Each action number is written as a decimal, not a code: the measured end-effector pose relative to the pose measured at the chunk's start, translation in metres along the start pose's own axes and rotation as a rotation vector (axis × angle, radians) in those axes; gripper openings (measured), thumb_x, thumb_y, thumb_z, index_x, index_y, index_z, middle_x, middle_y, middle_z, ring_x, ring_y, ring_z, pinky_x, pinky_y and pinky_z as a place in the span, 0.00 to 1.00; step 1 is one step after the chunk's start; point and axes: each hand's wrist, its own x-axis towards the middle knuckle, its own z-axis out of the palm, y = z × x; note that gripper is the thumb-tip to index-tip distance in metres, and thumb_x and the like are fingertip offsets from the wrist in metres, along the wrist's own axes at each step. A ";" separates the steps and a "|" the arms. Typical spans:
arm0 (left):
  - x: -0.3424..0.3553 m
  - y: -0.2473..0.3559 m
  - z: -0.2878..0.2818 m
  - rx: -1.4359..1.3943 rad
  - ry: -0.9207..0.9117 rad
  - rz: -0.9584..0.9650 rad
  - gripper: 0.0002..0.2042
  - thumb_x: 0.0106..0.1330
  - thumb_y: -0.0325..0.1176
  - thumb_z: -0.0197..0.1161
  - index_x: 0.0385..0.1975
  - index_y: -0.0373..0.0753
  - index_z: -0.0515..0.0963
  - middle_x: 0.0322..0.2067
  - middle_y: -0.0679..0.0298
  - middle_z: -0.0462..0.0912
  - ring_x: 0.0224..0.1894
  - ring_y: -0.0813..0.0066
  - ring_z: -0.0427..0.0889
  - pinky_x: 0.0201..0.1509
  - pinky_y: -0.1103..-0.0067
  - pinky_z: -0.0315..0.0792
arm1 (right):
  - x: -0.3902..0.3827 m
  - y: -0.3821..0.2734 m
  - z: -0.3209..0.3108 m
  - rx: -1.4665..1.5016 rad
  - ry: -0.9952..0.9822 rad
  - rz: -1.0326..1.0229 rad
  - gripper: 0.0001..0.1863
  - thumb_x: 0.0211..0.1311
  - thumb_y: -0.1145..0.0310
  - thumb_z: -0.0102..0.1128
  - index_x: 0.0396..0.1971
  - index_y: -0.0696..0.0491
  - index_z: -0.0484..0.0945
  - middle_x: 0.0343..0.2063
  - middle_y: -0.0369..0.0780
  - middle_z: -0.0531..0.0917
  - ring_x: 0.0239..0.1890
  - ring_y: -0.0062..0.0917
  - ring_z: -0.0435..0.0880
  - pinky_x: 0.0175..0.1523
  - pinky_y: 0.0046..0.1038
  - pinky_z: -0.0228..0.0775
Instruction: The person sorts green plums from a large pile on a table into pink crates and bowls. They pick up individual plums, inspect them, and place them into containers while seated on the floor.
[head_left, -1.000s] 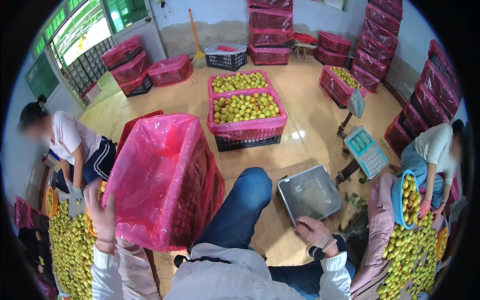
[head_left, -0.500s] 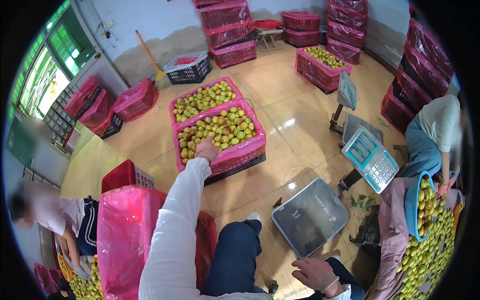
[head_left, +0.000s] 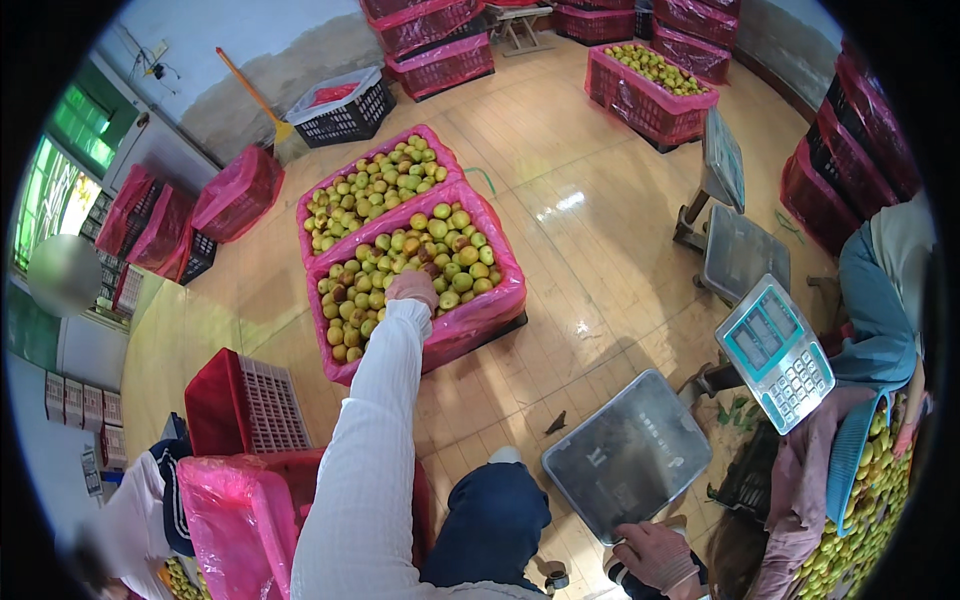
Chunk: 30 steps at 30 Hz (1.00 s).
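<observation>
Head view, nearest first: at five o'clock the bare right hand (head_left: 658, 557) has its fingers loosely spread, holding nothing visible, by the near edge of a flat, grey rectangular scale platform (head_left: 630, 450); whether they touch it I cannot tell. At half past seven stands a crate lined with glossy pink plastic film (head_left: 225, 510), and beyond it a red basket with a pale lattice side (head_left: 275, 405).

Just left of centre, toward nine o'clock, the left hand (head_left: 412, 290), at the end of a white sleeve, reaches down onto round yellow-green fruit (head_left: 465, 270). Its fingers are hidden, so I cannot tell whether they are wide, narrow or gripping a piece. The fruit is smooth and slightly shiny, some pieces blotched reddish brown, heaped in a pink-lined rectangular crate (head_left: 480, 320) at ten o'clock. Right behind, toward half past ten, similar fruit fills a second pink-lined crate (head_left: 450, 165).

Farther off, a black lattice crate with a pale liner (head_left: 345, 120) sits at eleven, and another pink-lined crate of fruit (head_left: 640, 105) at one o'clock.
</observation>
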 end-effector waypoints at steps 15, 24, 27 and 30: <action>0.008 -0.056 0.047 -0.450 0.324 0.193 0.15 0.59 0.38 0.64 0.45 0.44 0.79 0.51 0.53 0.77 0.53 0.50 0.77 0.56 0.63 0.73 | 0.005 -0.001 -0.001 0.026 0.012 -0.040 0.14 0.59 0.57 0.61 0.43 0.46 0.80 0.31 0.40 0.82 0.38 0.39 0.82 0.41 0.39 0.75; -0.022 -0.015 -0.002 -0.109 0.114 0.033 0.22 0.59 0.50 0.65 0.51 0.46 0.81 0.51 0.55 0.81 0.55 0.55 0.80 0.58 0.60 0.74 | 0.005 -0.001 -0.002 0.002 0.038 -0.042 0.13 0.59 0.57 0.61 0.42 0.45 0.80 0.31 0.40 0.82 0.37 0.39 0.82 0.40 0.40 0.75; -0.013 -0.006 0.000 -0.059 0.056 -0.022 0.21 0.62 0.44 0.64 0.53 0.44 0.79 0.57 0.53 0.75 0.59 0.52 0.76 0.57 0.62 0.75 | 0.006 -0.002 -0.003 -0.001 0.035 -0.041 0.13 0.59 0.57 0.61 0.42 0.45 0.80 0.30 0.40 0.82 0.36 0.38 0.82 0.39 0.39 0.75; -0.015 -0.012 0.000 -0.098 0.106 0.152 0.18 0.61 0.38 0.62 0.52 0.47 0.81 0.56 0.56 0.76 0.57 0.54 0.78 0.57 0.66 0.75 | 0.005 -0.002 -0.005 0.005 0.055 -0.036 0.13 0.58 0.58 0.62 0.41 0.45 0.80 0.29 0.39 0.81 0.35 0.38 0.82 0.39 0.39 0.75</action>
